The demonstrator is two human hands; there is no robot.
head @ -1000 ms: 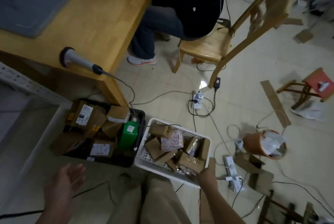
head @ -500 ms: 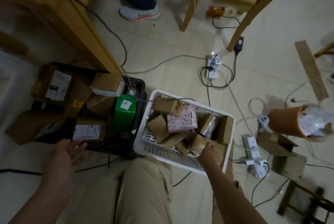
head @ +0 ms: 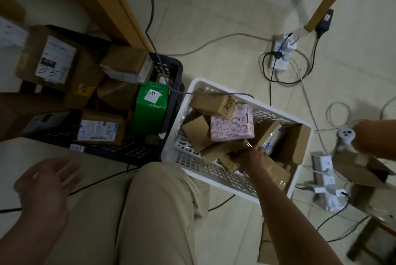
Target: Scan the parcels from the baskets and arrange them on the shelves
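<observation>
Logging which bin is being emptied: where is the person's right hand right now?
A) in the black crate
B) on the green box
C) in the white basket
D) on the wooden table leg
C: the right hand reaches down among the brown parcels inside the white basket, and no hand is in the black crate beside it.

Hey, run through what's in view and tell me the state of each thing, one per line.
white basket: on floor, full of parcels.
black basket: piled high with parcels.
pink box: closed, atop the white basket's parcels.
green box: upright in the black basket.
left hand: open, holding nothing.
right hand: among the white basket's parcels; hold unclear.
</observation>
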